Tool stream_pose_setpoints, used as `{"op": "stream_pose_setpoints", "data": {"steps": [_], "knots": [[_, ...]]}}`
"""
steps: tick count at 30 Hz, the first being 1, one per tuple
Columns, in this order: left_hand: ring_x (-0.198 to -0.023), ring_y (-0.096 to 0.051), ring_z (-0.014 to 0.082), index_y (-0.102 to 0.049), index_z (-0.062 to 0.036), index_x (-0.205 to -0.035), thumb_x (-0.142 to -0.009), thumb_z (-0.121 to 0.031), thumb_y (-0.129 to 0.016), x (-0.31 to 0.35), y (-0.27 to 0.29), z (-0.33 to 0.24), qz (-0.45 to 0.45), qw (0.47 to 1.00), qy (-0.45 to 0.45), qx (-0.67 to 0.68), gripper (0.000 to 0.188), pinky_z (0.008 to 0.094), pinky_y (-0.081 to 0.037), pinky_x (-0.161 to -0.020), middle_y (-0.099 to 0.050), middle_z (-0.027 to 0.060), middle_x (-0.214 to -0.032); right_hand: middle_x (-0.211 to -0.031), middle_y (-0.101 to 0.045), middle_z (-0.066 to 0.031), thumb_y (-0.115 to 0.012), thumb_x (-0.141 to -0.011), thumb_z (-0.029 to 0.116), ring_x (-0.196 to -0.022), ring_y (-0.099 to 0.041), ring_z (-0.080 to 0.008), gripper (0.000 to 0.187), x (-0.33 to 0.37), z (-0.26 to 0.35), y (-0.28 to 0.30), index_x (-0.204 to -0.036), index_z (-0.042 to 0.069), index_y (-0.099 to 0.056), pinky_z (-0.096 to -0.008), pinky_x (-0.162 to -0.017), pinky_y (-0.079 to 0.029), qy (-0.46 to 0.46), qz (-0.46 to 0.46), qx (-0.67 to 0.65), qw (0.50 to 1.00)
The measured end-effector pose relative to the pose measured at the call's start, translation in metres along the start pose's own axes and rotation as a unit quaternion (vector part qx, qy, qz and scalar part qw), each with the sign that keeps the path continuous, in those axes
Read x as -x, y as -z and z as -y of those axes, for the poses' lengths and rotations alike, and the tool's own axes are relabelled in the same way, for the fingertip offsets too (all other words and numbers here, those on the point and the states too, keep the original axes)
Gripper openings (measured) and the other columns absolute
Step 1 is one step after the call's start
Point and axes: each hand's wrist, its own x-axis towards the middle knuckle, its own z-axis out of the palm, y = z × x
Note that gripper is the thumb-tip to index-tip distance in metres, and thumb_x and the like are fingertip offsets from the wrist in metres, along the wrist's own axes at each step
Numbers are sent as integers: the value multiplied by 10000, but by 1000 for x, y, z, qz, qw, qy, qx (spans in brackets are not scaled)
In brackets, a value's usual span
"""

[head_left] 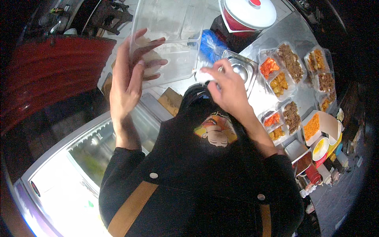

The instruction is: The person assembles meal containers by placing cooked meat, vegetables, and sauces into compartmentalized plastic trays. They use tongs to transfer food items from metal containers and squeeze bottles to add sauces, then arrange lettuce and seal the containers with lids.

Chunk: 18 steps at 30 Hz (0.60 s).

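My left hand (132,73) holds up a large clear plastic container (173,59) by its left side, fingers spread and partly seen through the plastic. In my right hand (229,85) is a crumpled white wad (203,76), paper or cloth, pinched close to the container's lower right corner. Whether the wad touches the plastic I cannot tell. Just beyond my right hand sits a stainless steel pan (248,65). A tied blue plastic bag (213,45) lies beside the container.
On the metal counter (276,29) to the right stand several clear compartment trays (281,73) of food. Further right are an open box of orange shreds (312,126), a white bowl (320,148) and a red bottle (313,173). A white-lidded red pot (250,14) is at the back; a glass-topped case (94,146) is at left.
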Motion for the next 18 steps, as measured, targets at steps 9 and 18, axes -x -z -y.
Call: {"op": "stream_pose_setpoints", "data": {"steps": [9,18], "knots": [[-1075,-701,304,-310,-58,-1525,-940,88,-351,3,1,10,27,995,-74,-54,604,365,-600,-851,-577,232,-1402,-1104,-575,-153,-612,-845,45,-959,-644,-349,362,0,1,1,-1193,101,-696,-422,-846,-523,-43,-5,-47,998],[-1083,-700,316,-293,-45,-1520,-997,33,-332,-1,-9,13,-1,995,-95,23,530,348,-598,-837,-565,260,-1405,-1069,-649,-140,-688,-875,118,-961,-647,-355,317,14,9,16,-1186,66,-652,-439,-851,-519,-62,23,-123,990]]}}
